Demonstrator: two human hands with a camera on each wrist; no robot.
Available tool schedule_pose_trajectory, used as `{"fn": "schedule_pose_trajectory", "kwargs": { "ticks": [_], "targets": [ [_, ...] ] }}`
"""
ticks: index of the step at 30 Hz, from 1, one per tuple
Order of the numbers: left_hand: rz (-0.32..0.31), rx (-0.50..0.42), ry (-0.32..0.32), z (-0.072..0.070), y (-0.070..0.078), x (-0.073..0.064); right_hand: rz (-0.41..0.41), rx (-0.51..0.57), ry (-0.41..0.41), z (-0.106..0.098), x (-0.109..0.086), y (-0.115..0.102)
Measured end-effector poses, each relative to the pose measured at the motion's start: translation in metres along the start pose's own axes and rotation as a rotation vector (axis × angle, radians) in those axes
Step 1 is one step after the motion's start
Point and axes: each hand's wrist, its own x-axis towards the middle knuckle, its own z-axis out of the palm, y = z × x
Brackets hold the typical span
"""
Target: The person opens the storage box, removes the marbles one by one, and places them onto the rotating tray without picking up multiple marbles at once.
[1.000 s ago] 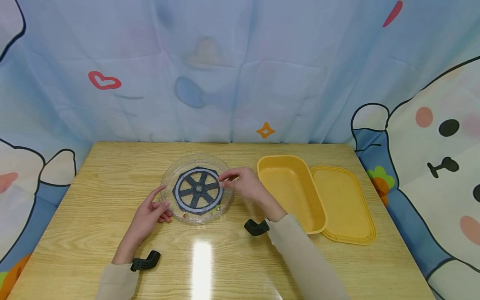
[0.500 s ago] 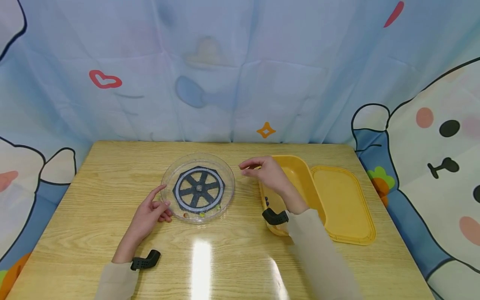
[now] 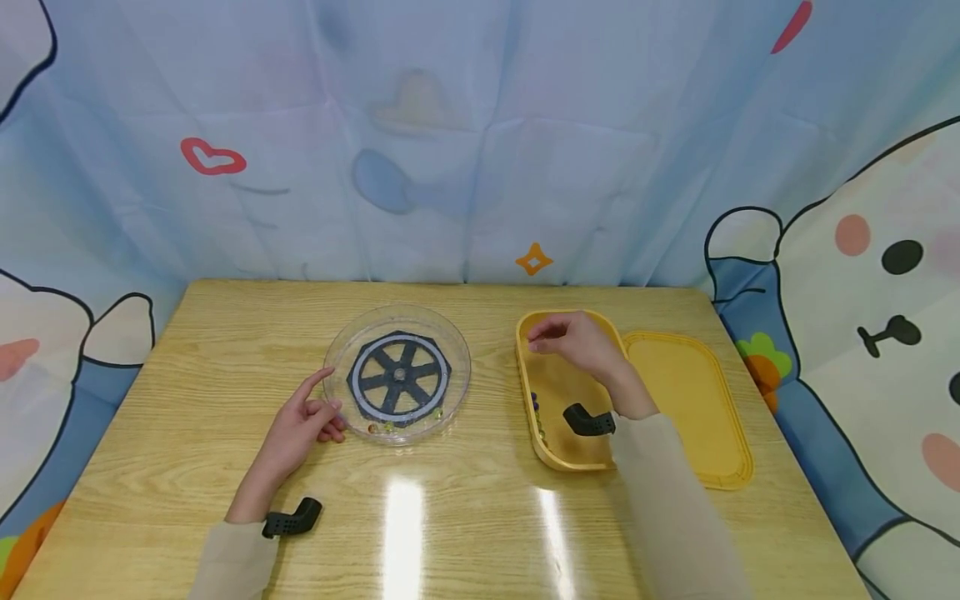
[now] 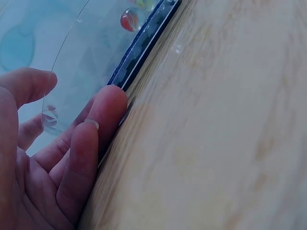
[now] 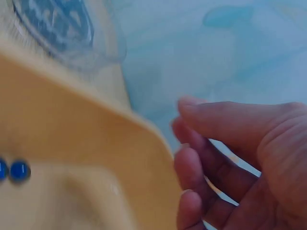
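Note:
A clear round dish stands on the table, a dark six-spoked wheel shape with a pale ring showing in its middle. Inside lie a red-orange marble and two yellow-green marbles near the front rim. At the dish's left side is my left hand, index finger and thumb spread along the rim, the other fingers loosely bent. My right hand hovers over the yellow bin, fingers loosely curved, nothing visible between them. Blue marbles and green marbles line the bin's left wall.
A flat yellow lid lies right of the bin, partly behind the right sleeve. Behind the wooden table hangs a printed blue curtain. Each wrist wears a black camera mount.
My right hand has moved right, from the dish's right rim to over the bin. One yellow-green marble has rolled left along the dish's front edge. The left hand has stayed put.

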Motion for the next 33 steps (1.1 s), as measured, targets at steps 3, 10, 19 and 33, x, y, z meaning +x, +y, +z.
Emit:
{"fn": "schedule_pose_trajectory", "kwargs": {
  "ticks": [3,10,19,33],
  "targets": [
    [0.000,0.003,-0.002,0.000,0.000,0.000,0.039,-0.019,-0.039,-0.006,0.001,0.012],
    [-0.010,0.013,0.000,0.000,-0.003,0.001,0.116,-0.053,-0.255,-0.012,0.006,0.038],
    [-0.007,0.011,-0.005,-0.001,-0.004,-0.002,0.134,-0.083,-0.473,-0.005,0.011,0.059],
    [0.003,0.008,0.004,0.000,-0.001,0.000,0.166,-0.219,-0.423,0.007,0.015,0.045]
  ]
}}
